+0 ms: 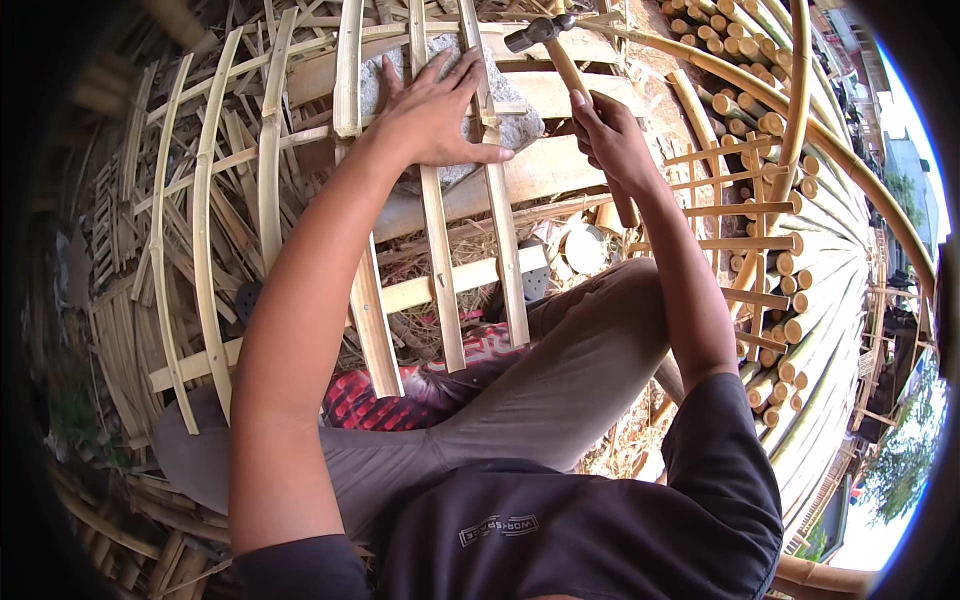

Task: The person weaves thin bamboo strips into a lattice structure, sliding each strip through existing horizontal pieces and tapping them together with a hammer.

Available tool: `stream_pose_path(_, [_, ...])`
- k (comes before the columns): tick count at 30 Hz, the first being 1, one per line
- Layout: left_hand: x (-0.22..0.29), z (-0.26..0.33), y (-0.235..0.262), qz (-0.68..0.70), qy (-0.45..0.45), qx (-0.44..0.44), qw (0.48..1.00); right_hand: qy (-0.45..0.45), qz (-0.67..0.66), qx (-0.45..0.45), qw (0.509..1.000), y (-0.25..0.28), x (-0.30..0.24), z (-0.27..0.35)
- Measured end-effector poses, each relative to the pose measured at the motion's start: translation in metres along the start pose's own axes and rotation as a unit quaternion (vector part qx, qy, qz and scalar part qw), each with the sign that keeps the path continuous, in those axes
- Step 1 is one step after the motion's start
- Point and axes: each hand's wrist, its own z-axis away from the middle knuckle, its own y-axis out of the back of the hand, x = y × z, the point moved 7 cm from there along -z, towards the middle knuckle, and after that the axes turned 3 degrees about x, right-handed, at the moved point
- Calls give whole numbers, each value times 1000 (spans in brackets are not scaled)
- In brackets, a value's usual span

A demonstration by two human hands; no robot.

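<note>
**Hammer raised over a bamboo slat frame**

Your left hand (432, 112) lies flat with fingers spread on the bamboo slat frame (440, 270), palm pressing down where pale, split slats cross a wider flat crosspiece. Beneath the fingers sits a rough grey stone (520, 128), grainy and irregular, showing between the slats.

Your right hand (612, 142) is closed in a fist around the wooden handle of a hammer (560, 55). The hammer's long axis runs from your fist up and to the left, the handle tilted, with the dark metal head at the top, just above and right of your left fingertips. The head lies crosswise to the handle, one face toward the left.

The frame's slats are smooth, yellowish strips, slightly bowed, running away from you and tied across by two lighter crosspieces. It rests over your knees, in grey-brown trousers (560, 390), with a red patterned cloth (400, 395) underneath. Dry straw and bamboo offcuts litter the ground below.

To your right a stack of round bamboo poles (800, 300) shows its cut ends, fronted by a thinner lattice. To your left, more curved bamboo strips (190, 230) crowd close.
</note>
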Motion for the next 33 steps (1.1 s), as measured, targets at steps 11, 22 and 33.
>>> stream_pose_path(11, [3,-3,3,-11,-6,10,1000,195,-4,42,980,-41,-27,-28])
stream_pose_path(22, [3,0,1,2,-9,54,998,199,66,28,977,-54,-56,-32])
stream_pose_path(33, [5,0,5,-16,3,30,999,222,70,37,972,-57,-56,-30])
